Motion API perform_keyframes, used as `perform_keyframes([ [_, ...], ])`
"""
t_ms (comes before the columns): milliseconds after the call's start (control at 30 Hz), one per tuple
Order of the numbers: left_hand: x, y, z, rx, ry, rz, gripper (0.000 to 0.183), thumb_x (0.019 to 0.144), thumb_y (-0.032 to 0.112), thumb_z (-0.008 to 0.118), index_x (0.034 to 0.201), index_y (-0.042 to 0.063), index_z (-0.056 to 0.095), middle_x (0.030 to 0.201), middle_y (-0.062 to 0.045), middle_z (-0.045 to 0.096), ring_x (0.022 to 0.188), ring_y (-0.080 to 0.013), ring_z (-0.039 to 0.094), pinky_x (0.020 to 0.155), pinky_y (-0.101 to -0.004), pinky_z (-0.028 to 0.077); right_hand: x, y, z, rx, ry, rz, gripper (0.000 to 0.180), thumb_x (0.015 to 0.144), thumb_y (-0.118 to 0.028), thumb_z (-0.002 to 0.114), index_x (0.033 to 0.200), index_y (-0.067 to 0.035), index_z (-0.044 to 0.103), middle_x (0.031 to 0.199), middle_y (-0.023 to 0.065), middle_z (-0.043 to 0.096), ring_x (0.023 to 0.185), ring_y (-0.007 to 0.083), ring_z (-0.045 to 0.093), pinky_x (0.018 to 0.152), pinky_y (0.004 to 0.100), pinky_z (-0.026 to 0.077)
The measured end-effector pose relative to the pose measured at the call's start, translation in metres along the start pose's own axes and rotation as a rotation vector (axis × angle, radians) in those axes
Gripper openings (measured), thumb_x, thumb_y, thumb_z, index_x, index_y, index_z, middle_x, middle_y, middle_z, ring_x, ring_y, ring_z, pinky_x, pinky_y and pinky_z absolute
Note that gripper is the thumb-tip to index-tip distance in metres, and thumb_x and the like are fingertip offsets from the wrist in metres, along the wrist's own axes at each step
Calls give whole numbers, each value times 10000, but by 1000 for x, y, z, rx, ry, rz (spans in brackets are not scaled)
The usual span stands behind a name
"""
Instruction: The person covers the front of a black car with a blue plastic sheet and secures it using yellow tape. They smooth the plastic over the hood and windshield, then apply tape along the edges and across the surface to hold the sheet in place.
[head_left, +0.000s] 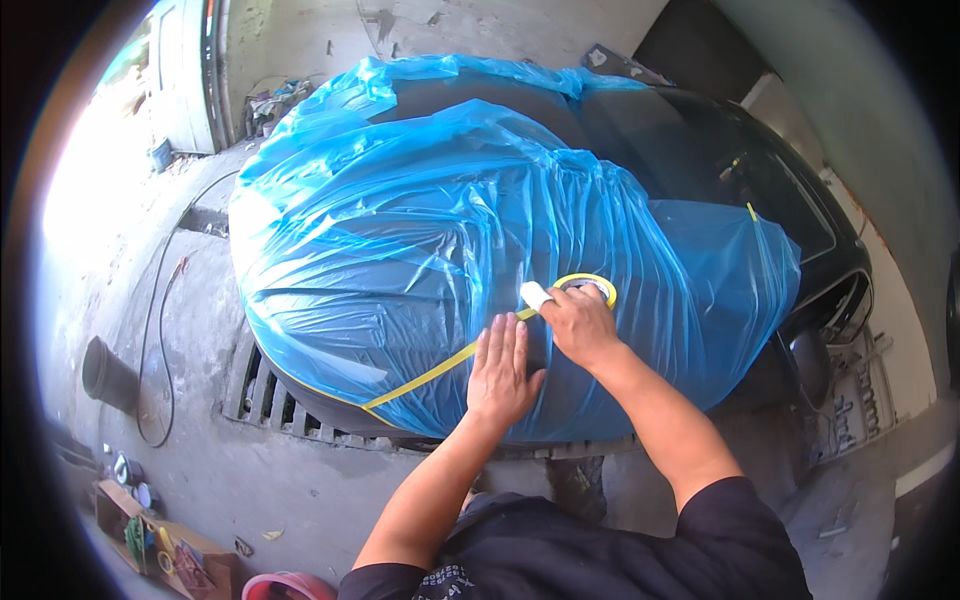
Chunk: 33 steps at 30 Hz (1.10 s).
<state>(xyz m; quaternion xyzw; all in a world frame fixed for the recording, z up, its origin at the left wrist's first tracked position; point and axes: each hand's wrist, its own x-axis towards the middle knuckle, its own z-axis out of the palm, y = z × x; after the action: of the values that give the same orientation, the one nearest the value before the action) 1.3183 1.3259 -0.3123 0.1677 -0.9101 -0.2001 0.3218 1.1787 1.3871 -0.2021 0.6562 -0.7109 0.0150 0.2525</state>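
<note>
Blue plastic masking film (420, 277) lies in folds over the front part of a dark car (645, 135). A strip of yellow masking tape (431, 373) runs slantwise across the film, from near the car's lower edge up to my hands. My left hand (501, 371) rests flat with fingers extended on the film at the tape's upper end. My right hand (581, 319) grips the roll of yellow tape (613, 289), whose strip leads down toward my left fingers. Something white (535, 295) covers or is held at a fingertip of my right hand. Another short yellow strip (751, 212) sits at the film's right part.
A floor grate (281, 401) runs below the car. At left are a dark bucket (109, 373) and a hose (161, 322). An open cardboard box (214, 559) with tape rolls and a pink basin (289, 585) stand at the lower left. The car's side mirror (810, 367) is at right.
</note>
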Motion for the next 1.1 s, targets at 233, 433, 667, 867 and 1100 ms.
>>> perform_keyframes([
  [233, 2, 3, -3, 79, -90, -21, 877, 879, 453, 613, 1490, -72, 268, 1562, -230, 279, 1481, -361, 204, 1213, -462, 132, 10, 7, -12, -35, 115, 179, 107, 795, -92, 609, 847, -71, 701, 947, 104, 683, 852, 269, 656, 831, 433, 429],
  [433, 5, 10, -4, 97, -96, -28, 891, 874, 444, 624, 1484, -91, 256, 1556, -251, 269, 1481, -381, 187, 1212, -480, 122, 6, 85, -147, -140, 628, 336, 223, 945, -88, 591, 1149, -5, 626, 1046, 193, 669, 930, 348, 665, 806, 438, 513],
  [667, 19, 17, 7, 54, 3, 67, 826, 860, 374, 646, 1448, -98, 307, 1517, -305, 292, 1451, -450, 216, 1198, -512, 153, -105, 26, -153, 187, 453, 790, 282, 976, -104, 561, 1226, 20, 604, 1151, 207, 666, 1034, 340, 667, 888, 387, 520],
  [867, 25, 28, 19, 29, -23, 115, 822, 839, 342, 665, 1449, -86, 317, 1519, -306, 293, 1450, -456, 222, 1195, -523, 157, -216, 3, -139, 283, 369, 1121, 295, 961, -98, 579, 1235, 6, 608, 1061, 177, 686, 931, 272, 681, 835, 358, 534],
  [1100, 49, 24, 39, 165, 71, 155, 774, 869, 373, 629, 1439, -77, 362, 1487, -266, 387, 1426, -409, 304, 1187, -514, 198, -324, -6, -116, 388, 411, 1260, 293, 965, -92, 569, 1238, 5, 609, 1023, 163, 687, 848, 208, 677, 767, 329, 535],
])
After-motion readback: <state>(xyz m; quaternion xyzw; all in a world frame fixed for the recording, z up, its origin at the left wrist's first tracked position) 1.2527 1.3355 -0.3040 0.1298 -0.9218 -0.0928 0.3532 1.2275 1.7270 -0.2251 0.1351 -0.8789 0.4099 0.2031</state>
